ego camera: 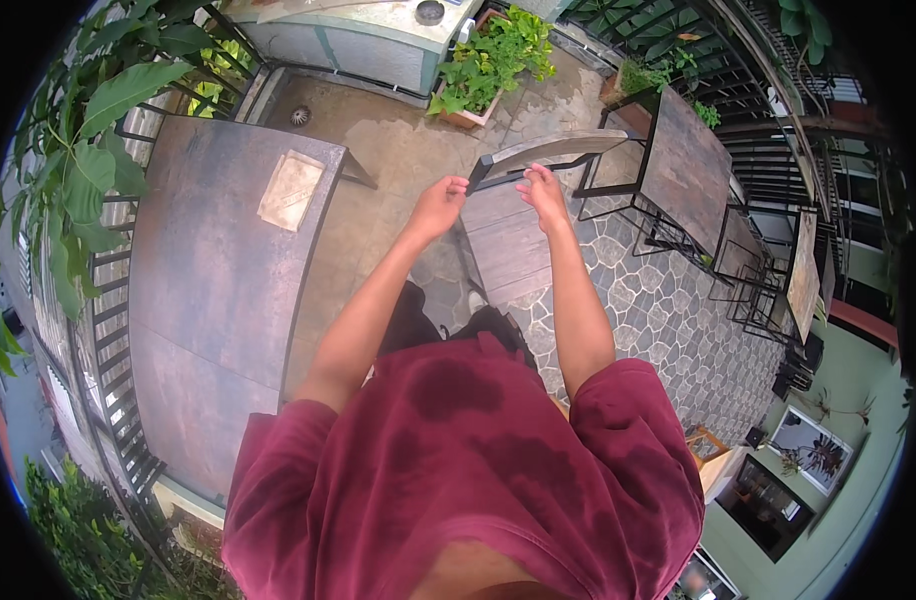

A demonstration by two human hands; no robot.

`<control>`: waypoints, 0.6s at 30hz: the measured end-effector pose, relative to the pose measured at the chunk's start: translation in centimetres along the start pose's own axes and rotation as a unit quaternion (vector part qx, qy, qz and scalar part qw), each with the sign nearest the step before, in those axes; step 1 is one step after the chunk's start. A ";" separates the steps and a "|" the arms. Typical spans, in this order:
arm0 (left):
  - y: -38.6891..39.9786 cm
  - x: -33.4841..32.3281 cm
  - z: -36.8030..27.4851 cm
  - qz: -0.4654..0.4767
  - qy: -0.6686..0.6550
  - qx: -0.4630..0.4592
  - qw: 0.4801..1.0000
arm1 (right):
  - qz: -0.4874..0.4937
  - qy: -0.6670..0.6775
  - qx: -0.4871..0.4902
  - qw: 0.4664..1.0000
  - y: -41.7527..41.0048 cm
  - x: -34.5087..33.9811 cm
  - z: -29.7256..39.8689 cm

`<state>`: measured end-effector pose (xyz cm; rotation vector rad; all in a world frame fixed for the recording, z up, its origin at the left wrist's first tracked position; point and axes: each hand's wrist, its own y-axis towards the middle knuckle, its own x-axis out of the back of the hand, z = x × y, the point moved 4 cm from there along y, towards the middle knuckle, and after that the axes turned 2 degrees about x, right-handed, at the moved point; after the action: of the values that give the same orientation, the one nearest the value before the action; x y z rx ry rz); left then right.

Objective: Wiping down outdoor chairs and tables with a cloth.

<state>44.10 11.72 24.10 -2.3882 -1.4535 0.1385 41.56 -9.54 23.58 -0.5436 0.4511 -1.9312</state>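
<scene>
Before me stands a chair with a wooden slatted seat [506,240] and a curved wooden backrest [559,146] on a dark metal frame. My left hand [439,208] is beside the left end of the backrest, fingers bent and fingertips close to the metal post; whether they touch it, I cannot tell. Just below the backrest, over the seat's far edge, my right hand [544,196] has its fingers spread and holds nothing. A folded beige cloth [293,190] lies on the long brown table [217,262] to the left.
Dark-framed tables [687,172] and chairs line the railing on the right. A planter [473,118] with leafy plants stands ahead beside a pale counter [353,56]. Leafy branches [90,157] hang over the left table. A floor drain [300,115] lies near the counter.
</scene>
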 end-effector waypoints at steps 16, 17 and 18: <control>5.5 -6.0 -1.4 -0.288 0.314 -0.103 0.899 | 0.201 0.007 0.003 0.980 -2.0 7.7 -5.3; 5.2 -5.9 -1.2 -0.290 0.318 -0.102 0.897 | 0.220 -0.013 -0.004 0.976 -2.6 8.7 -6.1; 5.0 -5.8 -1.0 -0.296 0.332 -0.068 0.893 | 0.224 -0.013 -0.003 0.975 -2.9 9.9 -6.8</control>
<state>45.82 4.32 22.79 -1.6808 -1.7505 -0.8605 32.00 -17.01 21.17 -0.4275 0.5138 -1.4897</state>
